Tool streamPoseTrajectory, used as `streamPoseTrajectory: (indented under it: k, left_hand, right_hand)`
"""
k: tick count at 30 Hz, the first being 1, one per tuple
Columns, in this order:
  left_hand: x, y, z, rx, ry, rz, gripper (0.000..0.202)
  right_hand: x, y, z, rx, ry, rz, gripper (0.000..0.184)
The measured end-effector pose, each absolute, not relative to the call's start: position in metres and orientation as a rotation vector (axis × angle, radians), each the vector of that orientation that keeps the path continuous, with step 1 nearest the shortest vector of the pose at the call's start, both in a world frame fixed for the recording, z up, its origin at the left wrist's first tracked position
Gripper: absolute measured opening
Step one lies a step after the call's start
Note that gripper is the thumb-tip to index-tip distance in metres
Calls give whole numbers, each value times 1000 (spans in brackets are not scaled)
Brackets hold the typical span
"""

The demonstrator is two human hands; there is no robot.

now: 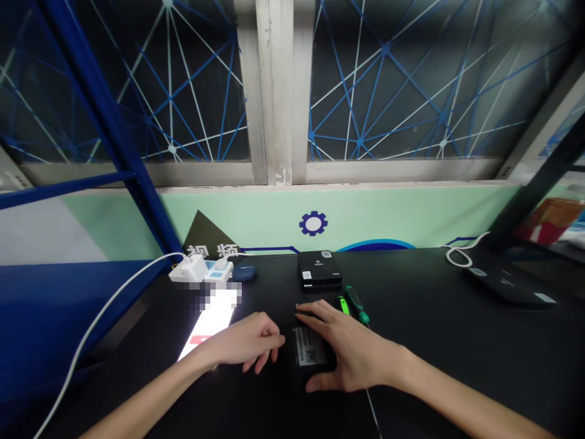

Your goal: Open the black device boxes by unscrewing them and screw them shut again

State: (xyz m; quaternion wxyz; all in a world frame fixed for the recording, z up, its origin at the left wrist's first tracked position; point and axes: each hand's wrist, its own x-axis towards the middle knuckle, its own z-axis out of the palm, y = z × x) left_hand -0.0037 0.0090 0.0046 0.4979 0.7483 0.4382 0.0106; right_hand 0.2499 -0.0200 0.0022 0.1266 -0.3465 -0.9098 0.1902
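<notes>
My right hand (354, 353) spans a small black box (311, 346), with the thumb at its near edge and the fingers at its far edge. A pale printed label faces up on the box. Just to the left hovers my left hand (256, 341), its fingers loosely bent and apart, with nothing visible in them. Past my right hand lie a screwdriver with a dark green handle (356, 303) and a bright green handle (343, 305), partly hidden by that hand. A thin metal shaft shows below my right wrist.
A lit phone (210, 323) lies beyond my left forearm. Behind it are a white power strip (219, 271) with plugs and a dark blue case (244, 272). Another black box (320, 269) stands near the wall. At right are a flat black device (509, 283) and a white cable (459, 255).
</notes>
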Motion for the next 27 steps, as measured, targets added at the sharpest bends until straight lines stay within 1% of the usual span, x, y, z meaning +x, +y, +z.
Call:
streamPoseTrajectory:
  k: [3,6,9,11,18,27]
  left_hand:
    - [-5,9,2,1889,1120,68,31]
    - [-8,9,-3,2114,1268,114,26]
    - [-9,7,-7,2367,1363,192,27]
    - [-10,6,-8,2437,1379,209,27]
    - [-13,10,-8,2508,1384,175,26]
    - [-15,13,-5,2493,1339,153,24]
  right_hand:
    - [247,-22,7,-1001,-2647,509,96]
    - [243,-24,12,-1004,-2653,478,92]
    - [243,-25,14,-1039,-2661,479,90]
    - [243,-25,15,-1067,-2662,486,87]
    - [241,-26,19,-1105,-2689,484,79]
    - [237,-27,17,-1143,-2710,468,78]
